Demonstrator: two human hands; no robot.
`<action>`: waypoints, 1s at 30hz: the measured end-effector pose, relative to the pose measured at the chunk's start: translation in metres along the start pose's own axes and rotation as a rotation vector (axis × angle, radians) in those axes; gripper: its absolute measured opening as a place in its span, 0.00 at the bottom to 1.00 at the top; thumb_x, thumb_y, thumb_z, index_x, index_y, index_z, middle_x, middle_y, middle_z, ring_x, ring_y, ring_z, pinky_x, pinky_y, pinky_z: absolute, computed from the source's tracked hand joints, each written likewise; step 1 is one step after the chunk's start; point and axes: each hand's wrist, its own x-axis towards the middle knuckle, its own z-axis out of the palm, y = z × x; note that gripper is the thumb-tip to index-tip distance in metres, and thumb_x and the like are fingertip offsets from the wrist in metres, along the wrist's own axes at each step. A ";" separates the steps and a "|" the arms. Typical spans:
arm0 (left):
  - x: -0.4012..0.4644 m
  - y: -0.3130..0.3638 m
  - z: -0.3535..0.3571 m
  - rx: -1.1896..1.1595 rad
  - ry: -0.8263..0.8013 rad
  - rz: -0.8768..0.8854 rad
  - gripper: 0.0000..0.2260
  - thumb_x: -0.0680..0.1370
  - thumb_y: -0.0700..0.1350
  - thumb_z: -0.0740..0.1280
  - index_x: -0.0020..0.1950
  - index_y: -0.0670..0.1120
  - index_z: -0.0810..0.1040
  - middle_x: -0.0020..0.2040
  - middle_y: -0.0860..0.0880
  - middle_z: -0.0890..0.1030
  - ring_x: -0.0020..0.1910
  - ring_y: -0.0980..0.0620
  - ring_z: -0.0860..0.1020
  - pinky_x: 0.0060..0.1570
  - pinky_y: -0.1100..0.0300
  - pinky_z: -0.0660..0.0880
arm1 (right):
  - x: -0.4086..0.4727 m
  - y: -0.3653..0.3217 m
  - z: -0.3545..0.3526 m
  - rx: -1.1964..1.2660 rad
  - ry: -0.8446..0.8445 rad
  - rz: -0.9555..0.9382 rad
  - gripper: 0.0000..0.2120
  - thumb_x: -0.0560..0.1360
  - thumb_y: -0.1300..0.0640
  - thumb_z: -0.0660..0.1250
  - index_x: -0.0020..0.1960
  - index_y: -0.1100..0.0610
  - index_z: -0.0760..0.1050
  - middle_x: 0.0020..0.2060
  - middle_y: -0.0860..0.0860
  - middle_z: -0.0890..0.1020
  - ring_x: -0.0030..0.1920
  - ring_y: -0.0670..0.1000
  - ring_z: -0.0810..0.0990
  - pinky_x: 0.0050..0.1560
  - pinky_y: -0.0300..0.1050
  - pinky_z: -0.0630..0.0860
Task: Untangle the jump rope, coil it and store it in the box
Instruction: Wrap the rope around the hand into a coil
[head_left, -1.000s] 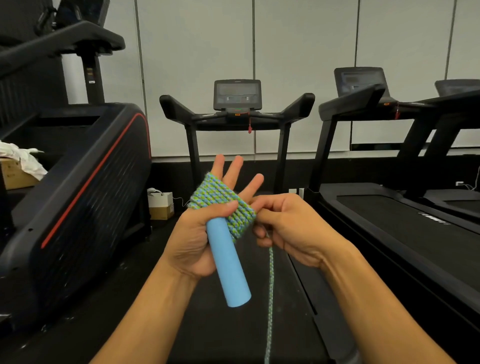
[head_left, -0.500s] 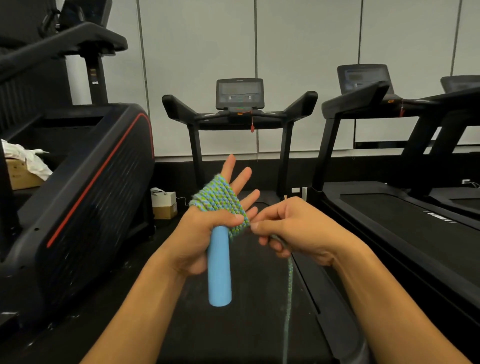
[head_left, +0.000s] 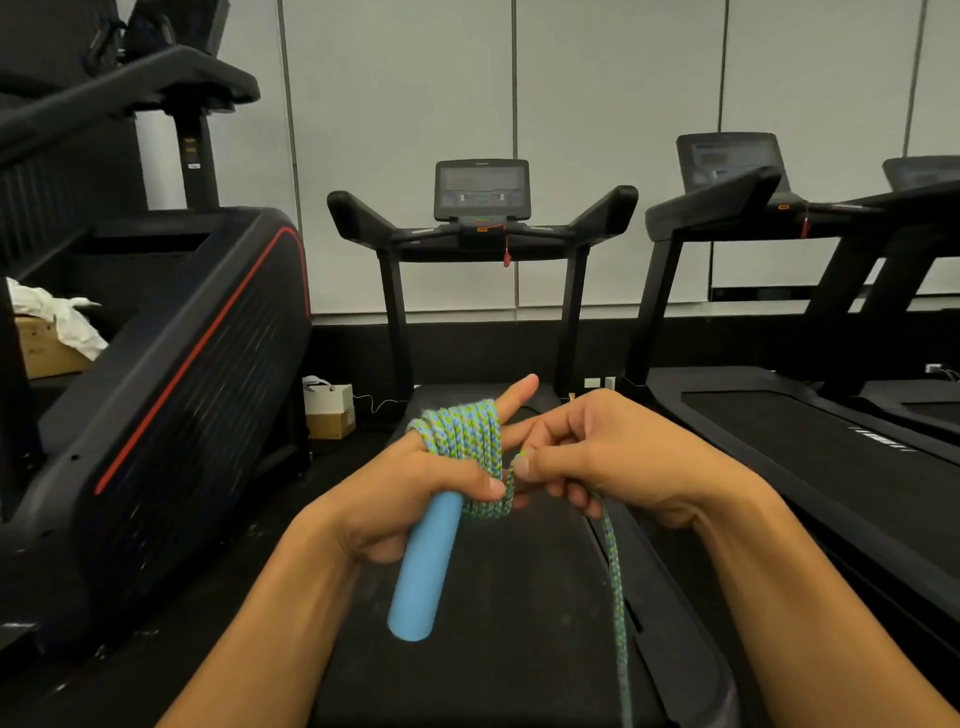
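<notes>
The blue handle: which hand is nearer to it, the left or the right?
Left. The left hand holds the blue handle under its thumb, while the right hand is beside it, pinching the rope.

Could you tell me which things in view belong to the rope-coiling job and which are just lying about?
Job in hand:
- green-blue rope, wound round the left hand
- blue handle, held under that thumb
- right hand, pinching the loose strand

Lying about:
- treadmills
- small boxes on the floor
- cardboard box with white cloth, far left
</notes>
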 end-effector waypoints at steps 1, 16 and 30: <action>-0.001 0.001 -0.001 -0.012 -0.016 -0.011 0.37 0.71 0.30 0.61 0.77 0.55 0.65 0.72 0.48 0.77 0.63 0.47 0.80 0.67 0.47 0.73 | 0.000 0.001 -0.001 0.013 -0.018 -0.002 0.05 0.74 0.63 0.71 0.39 0.61 0.81 0.32 0.57 0.82 0.26 0.46 0.73 0.27 0.38 0.71; -0.004 -0.001 -0.003 -0.048 -0.037 -0.198 0.23 0.72 0.32 0.64 0.68 0.40 0.76 0.66 0.40 0.80 0.61 0.29 0.79 0.61 0.39 0.77 | 0.001 -0.006 0.001 -0.090 0.211 -0.160 0.03 0.71 0.64 0.75 0.41 0.57 0.84 0.28 0.49 0.83 0.30 0.41 0.80 0.33 0.33 0.75; -0.003 -0.007 -0.013 -0.228 -0.367 -0.120 0.28 0.76 0.40 0.69 0.76 0.42 0.69 0.71 0.36 0.75 0.59 0.34 0.81 0.60 0.43 0.78 | 0.018 0.010 0.013 0.420 0.241 -0.138 0.15 0.70 0.73 0.64 0.38 0.56 0.83 0.27 0.50 0.79 0.31 0.50 0.76 0.36 0.45 0.68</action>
